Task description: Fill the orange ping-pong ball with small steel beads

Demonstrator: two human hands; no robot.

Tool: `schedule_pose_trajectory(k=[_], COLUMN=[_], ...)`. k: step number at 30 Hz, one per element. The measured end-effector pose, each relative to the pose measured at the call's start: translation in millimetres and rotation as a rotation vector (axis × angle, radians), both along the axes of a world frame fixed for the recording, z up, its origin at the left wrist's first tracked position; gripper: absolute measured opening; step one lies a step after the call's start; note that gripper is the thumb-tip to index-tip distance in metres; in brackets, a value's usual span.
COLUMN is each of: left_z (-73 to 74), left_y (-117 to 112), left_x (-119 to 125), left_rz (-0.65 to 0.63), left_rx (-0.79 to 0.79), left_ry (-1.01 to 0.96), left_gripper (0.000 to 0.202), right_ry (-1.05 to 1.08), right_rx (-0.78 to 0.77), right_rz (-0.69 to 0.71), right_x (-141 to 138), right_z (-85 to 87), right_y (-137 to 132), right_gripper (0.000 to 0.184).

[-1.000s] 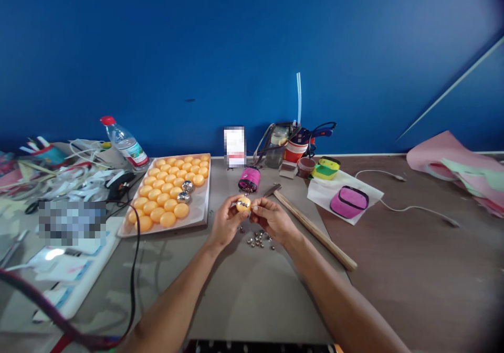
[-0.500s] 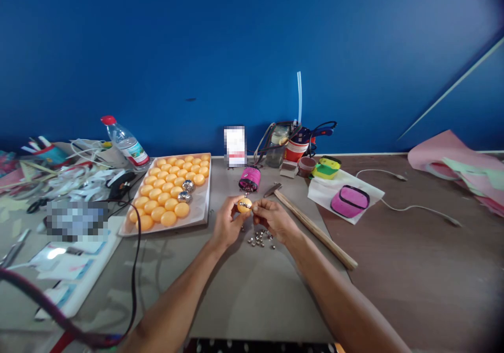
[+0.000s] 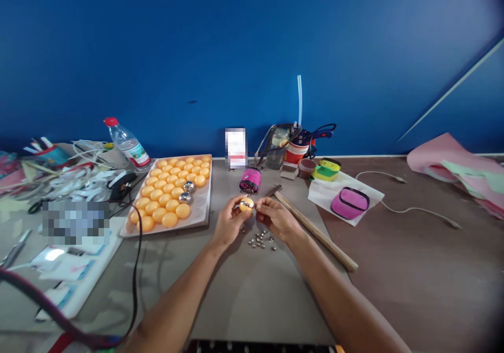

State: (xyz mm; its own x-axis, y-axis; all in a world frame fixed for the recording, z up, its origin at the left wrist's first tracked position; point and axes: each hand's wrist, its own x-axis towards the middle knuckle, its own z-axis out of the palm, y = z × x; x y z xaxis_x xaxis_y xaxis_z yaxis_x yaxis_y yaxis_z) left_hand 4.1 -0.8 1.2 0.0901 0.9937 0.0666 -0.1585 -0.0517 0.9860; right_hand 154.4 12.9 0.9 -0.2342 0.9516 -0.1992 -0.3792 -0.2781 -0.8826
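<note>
My left hand [image 3: 230, 220] is closed around an orange ping-pong ball [image 3: 246, 205] that has a band of shiny silver studs across it. Just right of the ball, my right hand [image 3: 275, 217] has thumb and fingertips pinched together. Anything between those fingertips is too small to make out. Loose silver studs [image 3: 258, 241] lie scattered on the grey mat [image 3: 236, 300] below the hands. A pink mesh pouch [image 3: 251, 179] with a dark opening lies behind the ball, facing me. Beyond my right hand rests a hammer [image 3: 315, 229] with a wooden handle.
At left stands a white tray [image 3: 202, 214] of orange balls, two of them silver-covered. A tilted bottle [image 3: 132, 148], a black cable [image 3: 136, 269] and clutter lie further left. Behind are a phone-like screen [image 3: 236, 148] and a red cup [image 3: 295, 152]. A pink mesh piece [image 3: 349, 203] lies on paper at right.
My right hand has drawn slightly away from the ball to the right. The ball appears turned a little in my left hand, and the whole view has shifted slightly.
</note>
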Motion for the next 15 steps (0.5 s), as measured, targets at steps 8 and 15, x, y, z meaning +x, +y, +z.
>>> schedule_pose_trajectory(k=[8, 15], left_z=[-3.2, 1.3], left_y=[5.3, 3.0], left_x=[-4.1, -6.5], left_rz=[0.02, 0.056], left_rx=[-0.062, -0.065], left_ry=[-0.214, -0.156], left_gripper=[0.041, 0.042], right_ry=[-0.805, -1.234], right_rx=[0.446, 0.804], right_rz=[0.037, 0.354], right_x=[-1.4, -17.3], right_z=[-5.2, 5.2], right_y=[-3.0, -24.9], right_gripper=[0.013, 0.018])
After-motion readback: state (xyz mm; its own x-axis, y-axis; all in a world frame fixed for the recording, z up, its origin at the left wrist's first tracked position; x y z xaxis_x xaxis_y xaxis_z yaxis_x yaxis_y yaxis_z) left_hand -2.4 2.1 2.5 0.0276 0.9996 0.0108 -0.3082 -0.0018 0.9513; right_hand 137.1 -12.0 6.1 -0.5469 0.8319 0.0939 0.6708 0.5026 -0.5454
